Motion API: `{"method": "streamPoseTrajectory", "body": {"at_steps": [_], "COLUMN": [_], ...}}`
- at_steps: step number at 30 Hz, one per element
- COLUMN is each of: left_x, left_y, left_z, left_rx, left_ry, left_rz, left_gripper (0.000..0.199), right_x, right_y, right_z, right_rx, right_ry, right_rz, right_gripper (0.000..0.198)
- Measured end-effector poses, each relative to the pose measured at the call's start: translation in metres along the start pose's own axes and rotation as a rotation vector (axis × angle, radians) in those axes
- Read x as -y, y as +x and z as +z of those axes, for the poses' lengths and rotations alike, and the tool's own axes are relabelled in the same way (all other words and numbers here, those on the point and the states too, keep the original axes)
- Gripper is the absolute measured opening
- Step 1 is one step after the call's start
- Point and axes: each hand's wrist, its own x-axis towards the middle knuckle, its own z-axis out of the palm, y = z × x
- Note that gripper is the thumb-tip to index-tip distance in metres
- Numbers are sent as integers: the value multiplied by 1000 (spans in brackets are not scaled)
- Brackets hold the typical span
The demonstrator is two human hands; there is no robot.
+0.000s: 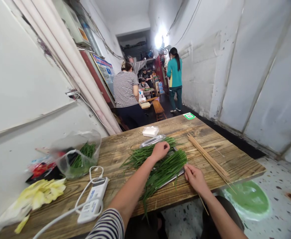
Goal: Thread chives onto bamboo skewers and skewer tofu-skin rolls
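Two bunches of long green garlic chives (pixel 169 166) lie on a metal tray (pixel 171 179) in the head view, leaf ends spilling over its left side. My left hand (pixel 161 150) is over the far bunch, fingers curled together; what they pinch, if anything, is hidden. At the near bunch's cut ends, my right hand (pixel 194 176) is closed with thumb and fingertips together. A thin wooden skewer (pixel 204 205) sticks out below it, its upper part hidden by the hand. To the right lies a bundle of wooden skewers (pixel 208 157).
Behind the chives are a narrow metal tray (pixel 152 141) and a white box (pixel 150 131). A power strip (pixel 93 200), a plastic bag of greens (pixel 78 156) and yellow leaves (pixel 41 192) occupy the wooden table's left. A green basin (pixel 247 199) is on the floor. People stand beyond.
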Motion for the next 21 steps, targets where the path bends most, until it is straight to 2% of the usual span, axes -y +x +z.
{"method": "streamPoseTrajectory", "body": {"at_steps": [3, 6, 21], "left_x": [-8, -16, -29], "left_y": [0, -1, -3], "left_z": [3, 4, 3], "left_rx": [35, 63, 68], "left_ry": [-385, -556, -418], "left_rz": [-119, -189, -97], "left_gripper": [15, 22, 20], "right_x": [0, 2, 8], "right_y": [0, 0, 1], "right_z": [1, 1, 0], "right_rx": [-1, -3, -5], "right_ry": [15, 33, 12], "right_rz": [-2, -4, 18], "right_gripper": [44, 44, 48]}}
